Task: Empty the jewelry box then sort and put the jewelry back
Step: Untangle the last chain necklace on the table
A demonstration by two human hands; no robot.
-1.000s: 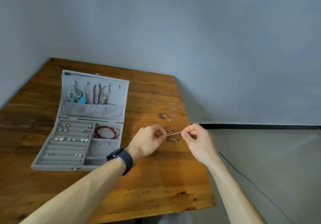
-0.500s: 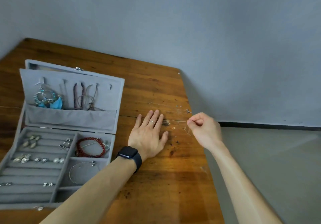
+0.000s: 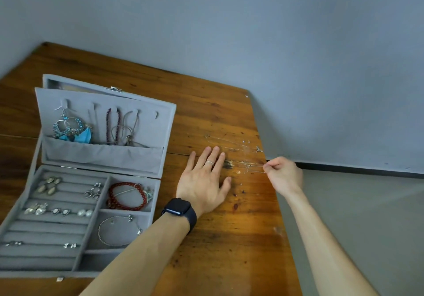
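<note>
Where the left forearm crosses in from below, it covers the near right corner of the grey jewelry box [image 3: 160,121], which lies open well to the left of both hands on the wooden table [image 3: 229,249]. Its raised lid carries blue hoop earrings [image 3: 73,128] and several necklaces [image 3: 119,125] that hang into a fabric pocket. Small earrings [image 3: 49,185] sit in the padded rows of the tray. Nearer the hands, a red bead bracelet [image 3: 127,195] fills one compartment and a silver bangle [image 3: 117,231] the one below it.

Just right of the box, the left hand [image 3: 204,181] lies flat on the wood, palm down, fingers straight and slightly spread, gripping nothing. It wears a ring [image 3: 209,163], and a dark watch [image 3: 180,210] sits on the wrist.

Between the two hands a very thin silver chain [image 3: 254,164] lies across the table. The right hand [image 3: 284,174], at the table's right edge, has its fingers curled in and pinches the chain's end between thumb and fingertips. Beyond that hand lies a small silver piece [image 3: 258,150], apart from the chain, among fainter glinting strands that are too fine to trace. Whether the chain reaches the left hand's fingers cannot be told. Right of the table lies grey floor [image 3: 367,226] under a grey wall [image 3: 275,43].
</note>
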